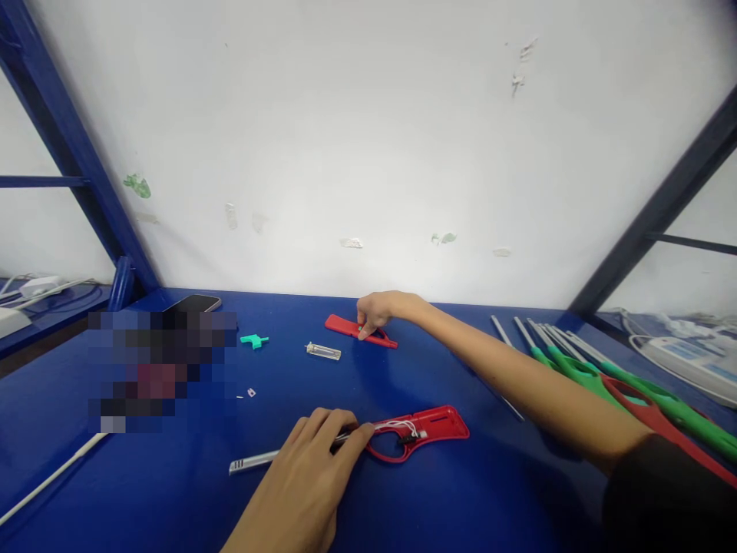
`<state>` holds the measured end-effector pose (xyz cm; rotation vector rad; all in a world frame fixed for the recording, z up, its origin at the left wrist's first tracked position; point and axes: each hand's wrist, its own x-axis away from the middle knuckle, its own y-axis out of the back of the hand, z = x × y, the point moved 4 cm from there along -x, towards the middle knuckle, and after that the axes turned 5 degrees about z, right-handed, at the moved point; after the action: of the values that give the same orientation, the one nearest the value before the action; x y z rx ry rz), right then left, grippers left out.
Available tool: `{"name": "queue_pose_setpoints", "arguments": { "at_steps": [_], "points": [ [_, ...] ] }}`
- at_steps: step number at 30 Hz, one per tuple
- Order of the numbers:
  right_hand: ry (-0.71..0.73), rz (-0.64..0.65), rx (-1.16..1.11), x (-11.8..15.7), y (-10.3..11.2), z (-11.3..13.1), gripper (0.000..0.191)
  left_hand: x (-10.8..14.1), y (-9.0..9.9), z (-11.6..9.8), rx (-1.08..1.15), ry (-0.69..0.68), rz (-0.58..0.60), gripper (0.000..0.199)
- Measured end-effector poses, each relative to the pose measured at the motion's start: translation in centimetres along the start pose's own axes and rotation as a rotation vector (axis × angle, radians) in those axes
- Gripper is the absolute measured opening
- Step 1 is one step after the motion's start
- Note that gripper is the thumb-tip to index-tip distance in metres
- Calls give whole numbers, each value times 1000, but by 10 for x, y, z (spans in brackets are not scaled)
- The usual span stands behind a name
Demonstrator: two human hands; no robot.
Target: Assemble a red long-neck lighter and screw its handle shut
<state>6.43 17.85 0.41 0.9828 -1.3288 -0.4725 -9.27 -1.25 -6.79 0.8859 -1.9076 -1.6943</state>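
My left hand [316,468] is closed around the metal tube [253,461] of a red lighter half [446,424], whose open shell shows a white wire and a small black part near its ring. Farther back, my right hand [377,311] pinches down at a second red shell piece [342,326] lying on the blue table; a bit of green shows at its fingertips. A clear fuel tank [323,352] lies left of that piece. A green trigger piece [254,341] and a tiny pale part [252,392] lie farther left.
Several green and red lighters with metal tubes [581,369] lie at the right. A dark phone [196,304] and a pixelated patch are at the left, with a white cable [51,478] below. The white wall [368,153] and blue frame posts [86,146] bound the blue table [426,507].
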Motion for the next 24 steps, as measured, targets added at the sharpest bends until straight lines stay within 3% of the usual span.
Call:
{"name": "queue_pose_setpoints", "arguments": {
  "at_steps": [10, 17, 24],
  "points": [
    [-122, -128, 80, 30, 6, 19, 36, -4, 1, -4, 10, 52, 134, 86],
    [-163, -171, 126, 21, 4, 32, 36, -5, 0, -3, 61, 41, 112, 86],
    [-172, -129, 62, 17, 15, 20, 35, -5, 1, -3, 85, 59, 142, 88]
  ]
}}
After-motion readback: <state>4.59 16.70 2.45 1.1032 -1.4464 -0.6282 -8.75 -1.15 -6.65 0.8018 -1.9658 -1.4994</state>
